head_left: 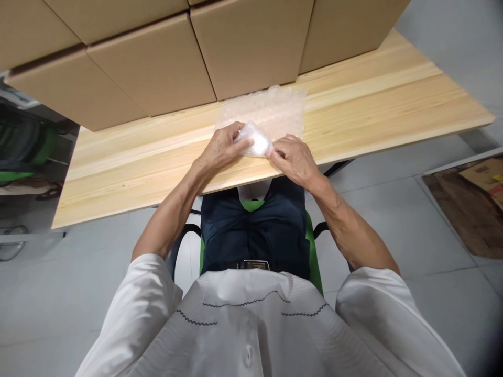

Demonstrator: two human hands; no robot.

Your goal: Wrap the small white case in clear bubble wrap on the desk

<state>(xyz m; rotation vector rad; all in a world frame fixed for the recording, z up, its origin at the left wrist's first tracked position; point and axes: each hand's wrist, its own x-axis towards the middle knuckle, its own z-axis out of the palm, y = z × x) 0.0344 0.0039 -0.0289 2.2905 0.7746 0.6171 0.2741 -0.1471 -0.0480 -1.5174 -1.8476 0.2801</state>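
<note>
A sheet of bubble wrap [271, 107] lies on the wooden table near its front edge. Its near part is folded around a white object [260, 143], whose kind I cannot make out through the plastic. My left hand [223, 145] grips the left side of this small bundle, thumb on top and fingers behind. At the bundle's right end, my right hand [295, 157] pinches the wrap between thumb and curled fingers. The far part of the sheet is spread flat beyond both hands.
Large cardboard boxes [251, 47] stand stacked along the back of the wooden table [377, 104]. I sit on a green chair [314, 256] at the front edge. A brown mat with a cardboard piece [487, 175] lies on the floor at the right.
</note>
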